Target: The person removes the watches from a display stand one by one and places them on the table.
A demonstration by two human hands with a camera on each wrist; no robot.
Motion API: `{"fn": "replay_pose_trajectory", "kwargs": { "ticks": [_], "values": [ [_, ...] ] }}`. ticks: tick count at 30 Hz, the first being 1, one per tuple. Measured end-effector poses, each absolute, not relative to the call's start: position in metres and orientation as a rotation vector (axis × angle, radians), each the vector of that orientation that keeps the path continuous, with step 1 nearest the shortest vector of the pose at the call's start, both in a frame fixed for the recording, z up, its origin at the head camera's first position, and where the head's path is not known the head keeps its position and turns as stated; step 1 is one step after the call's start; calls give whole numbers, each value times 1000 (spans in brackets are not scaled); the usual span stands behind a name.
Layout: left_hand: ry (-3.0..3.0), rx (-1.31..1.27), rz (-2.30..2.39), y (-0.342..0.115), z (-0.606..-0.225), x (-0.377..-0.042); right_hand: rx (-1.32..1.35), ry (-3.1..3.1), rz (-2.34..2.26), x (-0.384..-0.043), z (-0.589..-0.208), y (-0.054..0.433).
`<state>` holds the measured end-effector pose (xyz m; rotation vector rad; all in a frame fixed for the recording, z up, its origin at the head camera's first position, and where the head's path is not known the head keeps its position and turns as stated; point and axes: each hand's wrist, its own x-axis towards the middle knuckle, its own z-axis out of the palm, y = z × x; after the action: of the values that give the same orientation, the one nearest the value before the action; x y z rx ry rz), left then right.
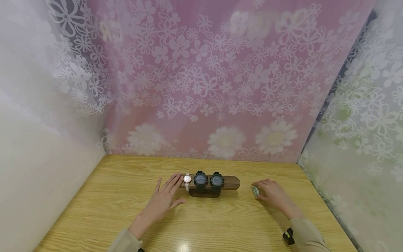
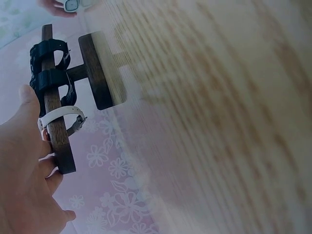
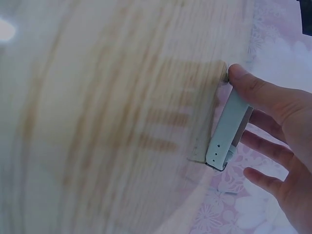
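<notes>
A dark wooden watch stand (image 1: 232,182) bears a watch with a white strap (image 1: 187,179) at its left end and two black digital watches (image 1: 200,179) beside it. My left hand (image 1: 162,201) rests its fingertips on the stand's left end, fingers stretched out and thumb apart. In the left wrist view, those fingers (image 2: 47,165) meet the bar near the white strap. To the right of the stand, my right hand (image 1: 274,194) holds a pale green watch (image 1: 255,191) just above or on the table. The right wrist view shows the thumb at its strap (image 3: 228,129), fingers partly hidden behind.
A wood-grain table (image 1: 220,224) lies beneath everything. Pink floral cloth (image 1: 201,87) hangs behind it, with pale walls or cloth on both sides. A small black object with a yellow mark (image 1: 288,236) appears by the right sleeve.
</notes>
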<state>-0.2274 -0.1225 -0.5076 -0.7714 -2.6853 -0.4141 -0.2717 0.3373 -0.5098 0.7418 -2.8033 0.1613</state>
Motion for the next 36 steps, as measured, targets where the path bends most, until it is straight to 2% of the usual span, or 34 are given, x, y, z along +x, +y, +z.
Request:
{"fn": "replay_pose_trajectory", "kwargs": {
  "ticks": [20,36],
  "values": [
    [-2682,-772,-387,-122,-508,-228,701,-2695,267,-269,-505,338],
    [-2694,-784,-359,-123,-509,-228,829,-2366,268,-265,-492,317]
  ]
}}
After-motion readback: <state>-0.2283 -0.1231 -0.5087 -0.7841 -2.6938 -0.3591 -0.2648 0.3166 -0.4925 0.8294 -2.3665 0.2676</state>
